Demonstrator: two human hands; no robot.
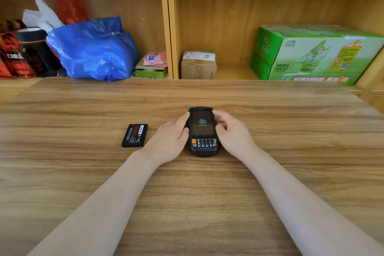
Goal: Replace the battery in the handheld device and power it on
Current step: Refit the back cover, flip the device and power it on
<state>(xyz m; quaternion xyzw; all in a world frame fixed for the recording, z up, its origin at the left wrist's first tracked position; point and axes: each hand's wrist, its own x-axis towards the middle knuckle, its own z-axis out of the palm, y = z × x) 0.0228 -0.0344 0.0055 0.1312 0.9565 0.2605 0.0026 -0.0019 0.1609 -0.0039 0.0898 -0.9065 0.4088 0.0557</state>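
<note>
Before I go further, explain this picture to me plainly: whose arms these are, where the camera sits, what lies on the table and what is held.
There is no machine here: a person works with two bare hands, and the single picture comes from a wide-angle camera worn on the head, looking forward and down.

On the wooden table lies a black handheld device with a keypad, face up, its screen lit with a logo. The left hand rests against its left edge, and the right hand curls its fingers round its right edge.

A flat black rectangular battery lies apart on the table, left of the left hand, untouched.

Behind the table, wooden shelves hold a blue plastic bag, a small brown cardboard box and a green drinks carton.
</note>
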